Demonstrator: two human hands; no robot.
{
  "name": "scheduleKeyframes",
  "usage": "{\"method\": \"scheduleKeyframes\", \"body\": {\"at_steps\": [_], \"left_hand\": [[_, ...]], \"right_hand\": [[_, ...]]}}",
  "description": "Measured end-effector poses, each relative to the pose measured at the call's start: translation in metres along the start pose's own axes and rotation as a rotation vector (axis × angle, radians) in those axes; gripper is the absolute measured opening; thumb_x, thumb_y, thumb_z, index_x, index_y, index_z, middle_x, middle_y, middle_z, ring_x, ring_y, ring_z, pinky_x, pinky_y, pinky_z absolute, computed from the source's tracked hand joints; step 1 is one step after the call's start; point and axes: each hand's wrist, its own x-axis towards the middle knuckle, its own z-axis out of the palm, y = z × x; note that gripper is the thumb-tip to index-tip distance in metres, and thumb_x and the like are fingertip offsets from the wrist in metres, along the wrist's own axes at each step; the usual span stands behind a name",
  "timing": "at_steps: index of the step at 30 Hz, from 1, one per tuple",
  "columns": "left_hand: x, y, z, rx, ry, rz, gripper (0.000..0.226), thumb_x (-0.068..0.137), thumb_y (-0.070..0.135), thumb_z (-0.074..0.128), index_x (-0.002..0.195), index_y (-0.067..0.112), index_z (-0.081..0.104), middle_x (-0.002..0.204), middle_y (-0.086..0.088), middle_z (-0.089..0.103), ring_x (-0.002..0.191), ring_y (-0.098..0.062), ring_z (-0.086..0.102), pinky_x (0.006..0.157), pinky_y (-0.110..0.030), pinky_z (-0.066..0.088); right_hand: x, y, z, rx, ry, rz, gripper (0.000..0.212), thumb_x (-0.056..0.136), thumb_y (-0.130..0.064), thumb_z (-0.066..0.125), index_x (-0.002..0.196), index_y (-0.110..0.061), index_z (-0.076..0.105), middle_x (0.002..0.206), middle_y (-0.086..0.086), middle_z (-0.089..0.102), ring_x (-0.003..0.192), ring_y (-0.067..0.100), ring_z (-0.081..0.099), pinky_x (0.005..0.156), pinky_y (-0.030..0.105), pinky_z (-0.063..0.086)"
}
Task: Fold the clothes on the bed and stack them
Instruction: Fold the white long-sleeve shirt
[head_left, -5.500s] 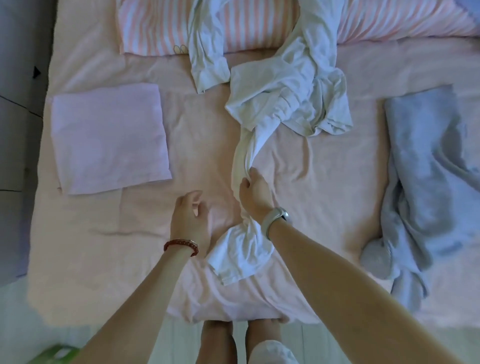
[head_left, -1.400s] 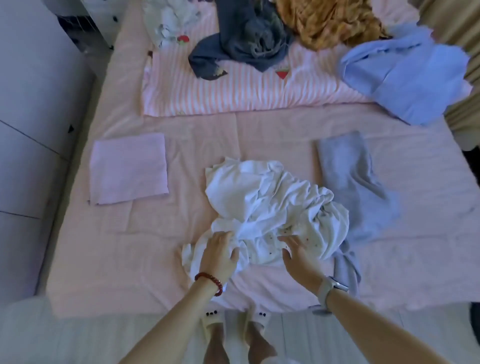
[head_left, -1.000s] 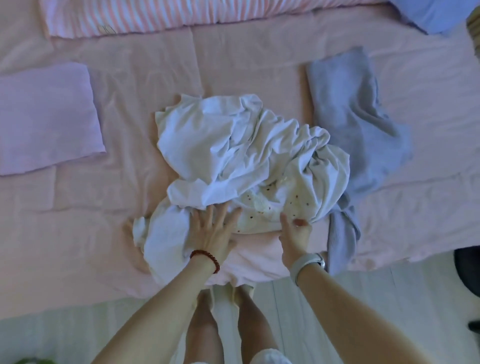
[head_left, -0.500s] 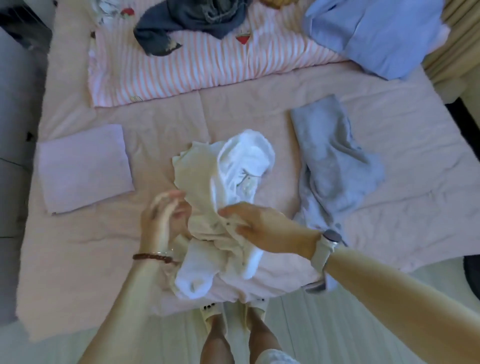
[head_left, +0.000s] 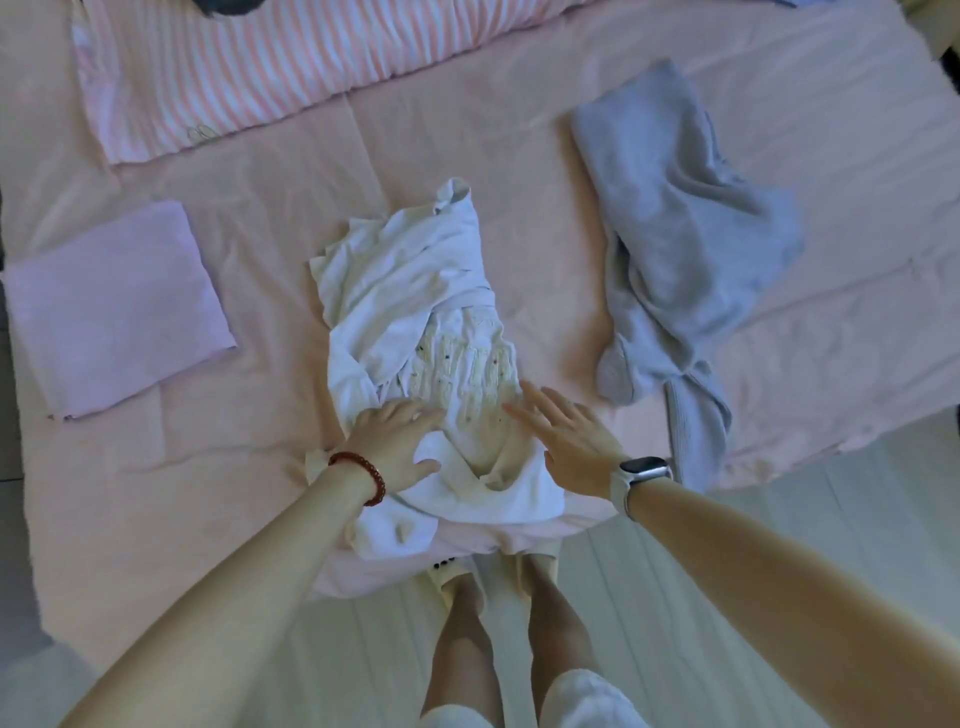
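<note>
White garment back down on the bed, ready for folding

Fingers (head_left: 415, 415) spread flat: the left hand (head_left: 397, 447) presses the white garment (head_left: 410, 312), lifted 0.5 seconds ago; the right hand (head_left: 566, 441), open, hovers at its edge. It lies crumpled mid-bed (head_left: 270, 291), between the folded lilac piece (head_left: 114, 306) and unfolded grey garment (head_left: 675, 208).

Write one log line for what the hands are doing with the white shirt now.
left hand: open, flat on white shirt | right hand: open, at its right edge | shirt: crumpled, unfolded | lilac cloth: folded
</note>
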Motion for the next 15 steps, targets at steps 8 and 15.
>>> {"method": "scheduleKeyframes", "body": {"at_steps": [8, 15], "left_hand": [[-0.005, -0.011, 0.007, -0.262, 0.136, 0.005, 0.029, 0.091, 0.036, 0.055, 0.105, 0.013, 0.063, 0.104, -0.001, 0.059, 0.103, -0.020, 0.053, 0.086, -0.029, 0.036], [-0.065, -0.027, -0.074, -0.702, 0.564, -0.057, 0.011, 0.081, 0.007, 0.068, 0.087, 0.014, 0.074, 0.087, 0.002, 0.065, 0.081, -0.012, 0.058, 0.069, -0.004, 0.037]], "right_hand": [[0.010, 0.001, -0.014, 0.324, -0.038, 0.127, 0.053, 0.090, -0.020, 0.058, 0.137, -0.012, 0.034, 0.111, 0.013, 0.055, 0.102, 0.031, 0.051, 0.082, 0.037, 0.040], [-0.073, -0.022, -0.047, 0.586, 0.390, 0.182, 0.011, 0.083, -0.012, 0.067, 0.084, -0.009, 0.057, 0.086, 0.003, 0.053, 0.076, 0.019, 0.050, 0.064, 0.026, 0.035]]}}
